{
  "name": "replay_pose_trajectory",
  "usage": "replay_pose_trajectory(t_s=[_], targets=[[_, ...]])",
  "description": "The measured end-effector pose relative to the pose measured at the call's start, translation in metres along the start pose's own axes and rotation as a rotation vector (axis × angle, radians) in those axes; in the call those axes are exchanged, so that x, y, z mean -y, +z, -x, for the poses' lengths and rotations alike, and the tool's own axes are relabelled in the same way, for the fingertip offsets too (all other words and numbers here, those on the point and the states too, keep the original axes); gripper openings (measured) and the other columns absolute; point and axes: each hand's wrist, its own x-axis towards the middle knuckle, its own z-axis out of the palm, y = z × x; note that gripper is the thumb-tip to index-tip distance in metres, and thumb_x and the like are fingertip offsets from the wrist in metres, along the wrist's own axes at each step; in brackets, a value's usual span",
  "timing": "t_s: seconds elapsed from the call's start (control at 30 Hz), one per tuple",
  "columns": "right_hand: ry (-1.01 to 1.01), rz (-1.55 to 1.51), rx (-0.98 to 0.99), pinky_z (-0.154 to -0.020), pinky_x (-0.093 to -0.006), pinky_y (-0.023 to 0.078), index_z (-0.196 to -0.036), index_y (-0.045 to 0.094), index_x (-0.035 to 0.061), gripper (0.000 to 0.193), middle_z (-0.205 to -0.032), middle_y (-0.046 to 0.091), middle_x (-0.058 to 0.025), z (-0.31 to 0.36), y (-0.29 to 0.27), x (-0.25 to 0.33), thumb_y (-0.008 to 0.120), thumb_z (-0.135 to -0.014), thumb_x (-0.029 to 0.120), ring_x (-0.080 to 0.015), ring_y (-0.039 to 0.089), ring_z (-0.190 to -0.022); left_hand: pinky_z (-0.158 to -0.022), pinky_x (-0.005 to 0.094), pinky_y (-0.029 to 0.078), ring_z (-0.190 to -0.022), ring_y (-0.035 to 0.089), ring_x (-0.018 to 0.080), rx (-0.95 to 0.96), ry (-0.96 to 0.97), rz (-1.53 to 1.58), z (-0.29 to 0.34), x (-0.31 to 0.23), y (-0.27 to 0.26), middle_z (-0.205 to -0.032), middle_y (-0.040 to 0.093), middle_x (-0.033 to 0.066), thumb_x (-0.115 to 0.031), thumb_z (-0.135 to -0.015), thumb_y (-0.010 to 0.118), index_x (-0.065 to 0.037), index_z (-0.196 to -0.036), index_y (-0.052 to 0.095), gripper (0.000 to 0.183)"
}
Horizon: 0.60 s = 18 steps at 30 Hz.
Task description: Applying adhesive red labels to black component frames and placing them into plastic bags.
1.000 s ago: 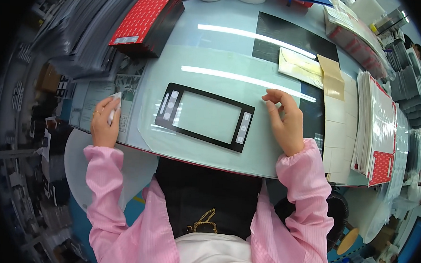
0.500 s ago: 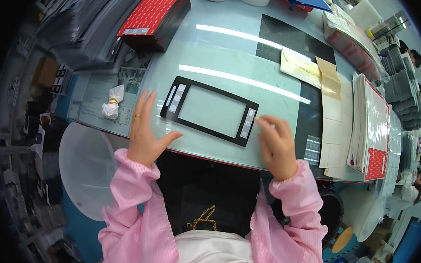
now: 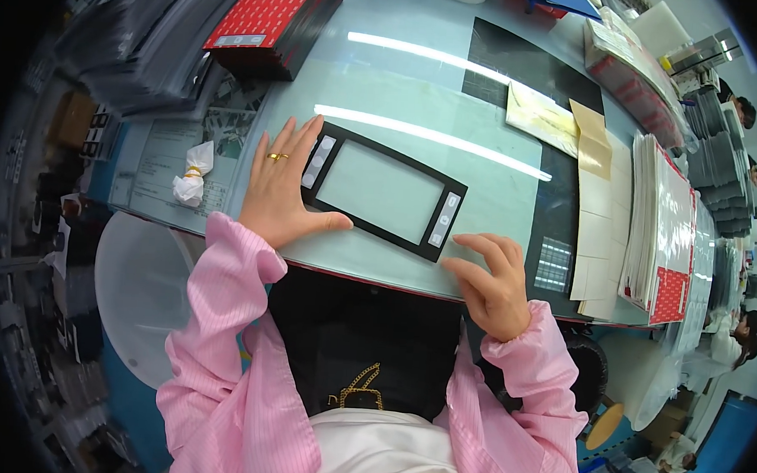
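Observation:
A flat panel with a black border [image 3: 385,228] and a see-through middle lies on the glass-topped table. Light icon patches mark both of its short ends. My left hand [image 3: 282,183] is at the panel's left end, fingers stretched out and thumb along the near edge; it looks to be touching the border. Off the panel's near right corner, my right hand [image 3: 493,282] hovers with fingers curved and apart, holding nothing. Near my left hand, a white crumpled wrap [image 3: 193,173] with a yellow band around its waist rests on the table.
A stack topped with a red patterned sheet [image 3: 258,8] stands at the far left, beside a tall pile of clear sheets [image 3: 139,40]. On the right lie a yellowish packet [image 3: 537,116], beige card strips [image 3: 594,224] and a red-and-white stack [image 3: 652,223]. The table's near edge [image 3: 375,286] runs before me.
My left hand has moved right and up to the panel's left end. My right hand has drawn slightly down, away from the panel's right end. The view has shifted a little.

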Motion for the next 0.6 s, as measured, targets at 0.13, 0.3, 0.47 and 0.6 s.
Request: replay_pose_trajectory(t_s=[0.13,0.3,0.47,0.6], targets=[[0.046,0.042,-0.017,-0.087,-0.0393,0.043,-0.113,0.07,0.0141,0.05,-0.113,0.062,-0.0069,-0.0045,0.0059,0.0026,0.068,-0.067,-0.007,-0.0268,0.057,-0.095,-0.124,0.0521,0.008,-0.152,0.018,0.0314,-0.023,0.029,-0.004,0.0007,0.0019,0.0009,-0.159,0.032,0.0107,-0.057,-0.059,0.087,-0.012,-0.157,0.023,0.126],[0.007,0.085,0.003,-0.084,-0.039,0.044,-0.113,0.07,0.0135,0.053,-0.108,0.06,-0.0061,-0.007,0.0074,-0.0001,0.067,-0.065,-0.008,-0.0258,0.056,-0.09,-0.123,0.0524,0.009,-0.152,0.019,0.0312,-0.025,0.027,-0.014,0.002,0.0034,0.0023,-0.159,0.032,0.009,-0.059,-0.059,0.086,-0.013,-0.157,0.024,0.124],[0.007,0.065,-0.001,-0.082,-0.0391,0.046,-0.114,0.07,0.0129,0.055,-0.109,0.06,-0.0071,-0.0067,0.0074,0.0003,0.066,-0.063,-0.008,-0.0266,0.056,-0.09,-0.123,0.0531,0.01,-0.152,0.019,0.0312,-0.035,0.039,-0.012,0.0017,0.004,0.0034,-0.159,0.033,0.0087,-0.06,-0.059,0.086,-0.013,-0.156,0.027,0.123],[0.011,0.072,0.024,-0.082,-0.0392,0.046,-0.114,0.07,0.0126,0.055,-0.109,0.06,-0.008,-0.0074,0.0085,0.0004,0.066,-0.063,-0.009,-0.0269,0.056,-0.09,-0.123,0.0536,0.01,-0.151,0.02,0.0309,-0.047,0.049,-0.01,0.003,0.0055,0.0032,-0.159,0.034,0.0084,-0.06,-0.059,0.085,-0.013,-0.156,0.029,0.121]])
